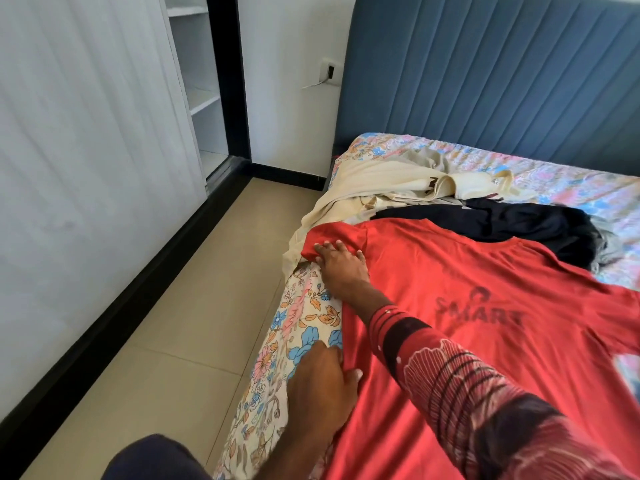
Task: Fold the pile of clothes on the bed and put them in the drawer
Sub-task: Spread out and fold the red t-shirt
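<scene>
- Since the red tee (467,306) is thin knit, I'd judge it light, limp, prone to sliding & bunching on the sheet; best taken at sleeve hem or side seam w/ a pinch, not mid-panel.
- Tee lies spread flat, print up, on the bed (304,327), near its left edge, collar toward the headboard (485,74).
- Rest of pile sits beyond it: cream top (374,181) and black garment (502,226), both unfolded, touching the tee's upper edge.
- Right hand (341,263), arm crossing over the tee: fingers nearly straight, spread, pressing flat on the left sleeve at bed edge. Holds nothing; an open-palmed smoothing touch.
- Left hand (320,386): lies on the tee's side edge lower down, fingers loosely bent over the cloth. Whether it pinches the edge or just rests — can't tell, fingertips partly hidden.
- Step, as I read it: flattening sleeve & side before 1st fold inward.
- No drawer in view; open shelves (197,64) at far left.
</scene>
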{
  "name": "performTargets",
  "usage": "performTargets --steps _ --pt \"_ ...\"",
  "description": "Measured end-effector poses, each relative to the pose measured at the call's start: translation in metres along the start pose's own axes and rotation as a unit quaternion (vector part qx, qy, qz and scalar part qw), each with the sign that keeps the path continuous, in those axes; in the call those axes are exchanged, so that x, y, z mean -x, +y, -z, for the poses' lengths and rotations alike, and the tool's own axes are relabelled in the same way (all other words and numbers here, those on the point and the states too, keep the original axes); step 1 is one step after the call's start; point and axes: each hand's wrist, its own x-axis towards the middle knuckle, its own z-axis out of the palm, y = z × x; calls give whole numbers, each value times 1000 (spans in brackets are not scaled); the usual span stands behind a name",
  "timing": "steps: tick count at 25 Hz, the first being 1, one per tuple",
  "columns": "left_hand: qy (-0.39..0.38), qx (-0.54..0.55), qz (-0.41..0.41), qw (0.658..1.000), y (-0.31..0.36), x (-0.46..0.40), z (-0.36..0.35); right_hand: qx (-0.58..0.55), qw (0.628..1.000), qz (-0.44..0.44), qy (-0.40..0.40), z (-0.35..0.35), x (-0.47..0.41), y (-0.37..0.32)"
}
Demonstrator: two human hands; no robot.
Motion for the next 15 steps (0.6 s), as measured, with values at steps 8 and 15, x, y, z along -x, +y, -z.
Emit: performTargets --steps 8,15 --pt "4 124 -107 987 37 27 0 -725 647 -184 146 52 14 64" --pt "-42 14 -186 982 79 44 -39 -786 484 -309 229 61 69 160"
